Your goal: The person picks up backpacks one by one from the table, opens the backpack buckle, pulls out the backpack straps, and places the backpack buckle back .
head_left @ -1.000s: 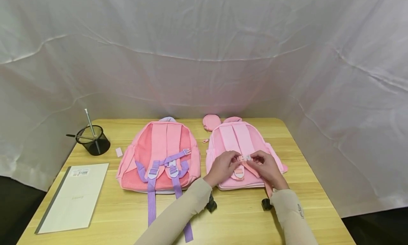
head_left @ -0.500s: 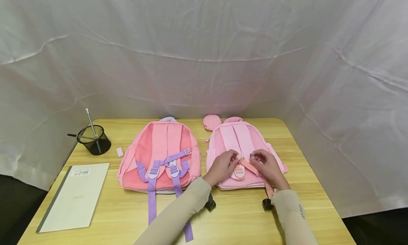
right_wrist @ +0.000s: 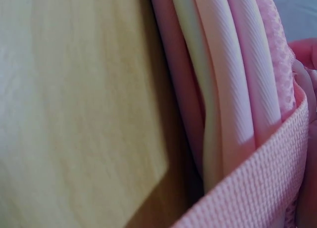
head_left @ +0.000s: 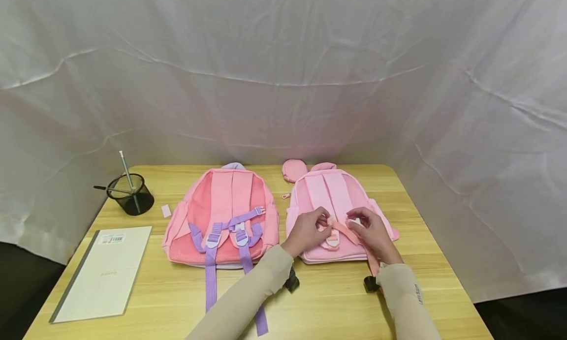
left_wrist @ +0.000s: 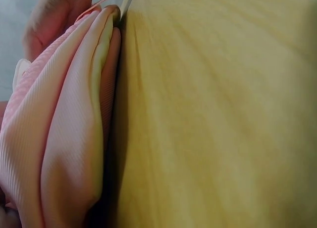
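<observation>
- Grey fabric (head_left: 283, 59) fills the upper half of the head view, behind the wooden worktop (head_left: 328, 315).
- The coral backpack (head_left: 241, 192) with purple straps lies left of centre, straps facing up.
- The light-pink backpack (head_left: 341, 188), also strap side up, lies right of centre, under both hands.
- The notebook (head_left: 102, 276) is at lower left, its long axis slanting towards the upper right.
- The left hand (head_left: 307, 231) and right hand (head_left: 374, 234) face each other over the lower part of the light-pink backpack, a narrow gap between them.
- The black mesh pen cup (head_left: 135, 197) stands at centre left.
- The round pink pouch (head_left: 294, 170) lies just left of the light-pink backpack's top.
- An orange strap (head_left: 345, 231) slants from the left fingertips down towards the right hand.
- Smallest, two pale buckle halves sit apart: the left fingers pinch one (head_left: 330, 221), mostly hidden; the right fingers pinch the other (head_left: 356, 222). Their gap runs left to right across the frame, neither hand clearly nearer.
</observation>
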`<state>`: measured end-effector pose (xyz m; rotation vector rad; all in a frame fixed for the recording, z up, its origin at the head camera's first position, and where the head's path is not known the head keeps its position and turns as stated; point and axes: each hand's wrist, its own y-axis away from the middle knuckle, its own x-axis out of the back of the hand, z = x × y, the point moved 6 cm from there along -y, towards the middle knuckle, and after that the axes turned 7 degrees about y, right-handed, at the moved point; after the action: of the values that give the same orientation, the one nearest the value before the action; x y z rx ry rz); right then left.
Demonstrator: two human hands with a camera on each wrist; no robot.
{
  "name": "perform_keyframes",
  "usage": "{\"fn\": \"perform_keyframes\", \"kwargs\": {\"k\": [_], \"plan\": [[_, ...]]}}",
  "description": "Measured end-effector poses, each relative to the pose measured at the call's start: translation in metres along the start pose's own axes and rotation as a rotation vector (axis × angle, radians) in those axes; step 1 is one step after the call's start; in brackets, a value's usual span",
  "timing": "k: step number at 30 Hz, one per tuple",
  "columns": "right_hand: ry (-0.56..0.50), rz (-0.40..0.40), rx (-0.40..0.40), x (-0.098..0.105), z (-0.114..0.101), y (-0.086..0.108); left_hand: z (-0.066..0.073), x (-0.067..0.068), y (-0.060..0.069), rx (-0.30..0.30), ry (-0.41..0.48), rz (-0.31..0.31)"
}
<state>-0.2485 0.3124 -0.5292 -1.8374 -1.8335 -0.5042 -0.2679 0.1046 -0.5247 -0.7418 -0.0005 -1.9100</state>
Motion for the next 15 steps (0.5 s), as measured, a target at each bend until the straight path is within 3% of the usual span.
{"fn": "perform_keyframes", "kwargs": {"k": [10,15], "plan": [[-0.018,0.004,0.000,-0.001,-0.005,0.001,0.002,0.001,0.000,-0.009,0.008,0.012],[0.026,0.028,0.006,0.001,-0.029,0.009,-0.002,0.001,0.001,-0.001,0.027,0.018]]}}
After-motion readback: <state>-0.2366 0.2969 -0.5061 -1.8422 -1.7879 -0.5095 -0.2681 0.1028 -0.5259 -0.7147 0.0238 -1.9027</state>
